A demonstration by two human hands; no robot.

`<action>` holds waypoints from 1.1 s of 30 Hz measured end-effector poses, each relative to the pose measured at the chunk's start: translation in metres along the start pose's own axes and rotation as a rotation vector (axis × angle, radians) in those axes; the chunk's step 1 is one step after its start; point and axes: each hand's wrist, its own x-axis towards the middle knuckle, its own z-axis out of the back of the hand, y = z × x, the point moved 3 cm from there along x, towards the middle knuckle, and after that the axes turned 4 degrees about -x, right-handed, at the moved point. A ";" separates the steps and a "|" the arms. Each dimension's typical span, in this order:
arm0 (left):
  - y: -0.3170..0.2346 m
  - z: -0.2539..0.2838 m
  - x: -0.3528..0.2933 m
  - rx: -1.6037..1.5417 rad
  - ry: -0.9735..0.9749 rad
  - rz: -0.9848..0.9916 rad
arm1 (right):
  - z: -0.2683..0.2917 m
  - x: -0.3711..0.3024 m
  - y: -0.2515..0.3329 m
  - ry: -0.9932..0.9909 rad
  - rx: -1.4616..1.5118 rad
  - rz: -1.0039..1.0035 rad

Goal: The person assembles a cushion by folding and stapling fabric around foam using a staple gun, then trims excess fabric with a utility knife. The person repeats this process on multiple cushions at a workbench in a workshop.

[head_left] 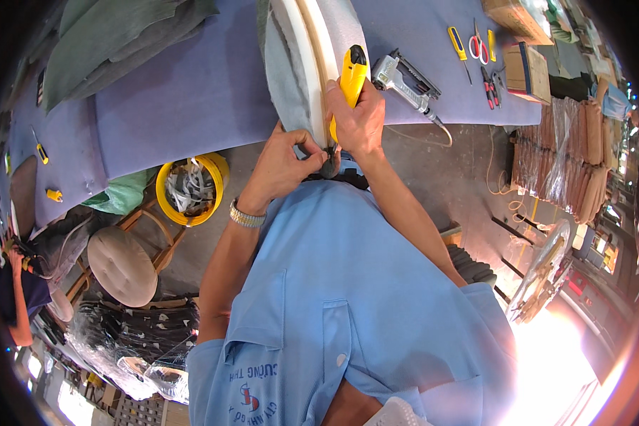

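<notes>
My right hand (366,122) is wrapped round a yellow utility knife (353,74), its black end pointing up and away from me. The knife lies along a long curved padded piece (299,53) with a pale edge and grey-blue fabric, which sticks out past the near edge of the table toward my body. At its near end, my left hand (284,162) pinches with thumb and fingers at a dark grey bit of material (329,165). The knife's tip and exactly what lies between the left fingertips are hidden.
On the blue-covered table (184,92) lie a staple gun (405,82) with hose, a screwdriver (457,46), scissors (479,48), pliers (488,86) and grey fabric sheets (121,50). A yellow bucket of scraps (221,177) and a stool (123,266) stand left; another person's arm (20,302) shows far left.
</notes>
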 end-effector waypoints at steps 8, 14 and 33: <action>0.004 -0.002 -0.002 0.037 -0.009 -0.027 | -0.003 0.001 0.008 0.049 -0.165 0.056; 0.016 0.001 -0.003 -0.053 0.045 0.081 | 0.000 0.000 0.005 0.043 -0.128 0.053; 0.009 -0.002 0.005 0.056 0.037 -0.020 | -0.001 -0.008 0.003 -0.071 -0.110 0.116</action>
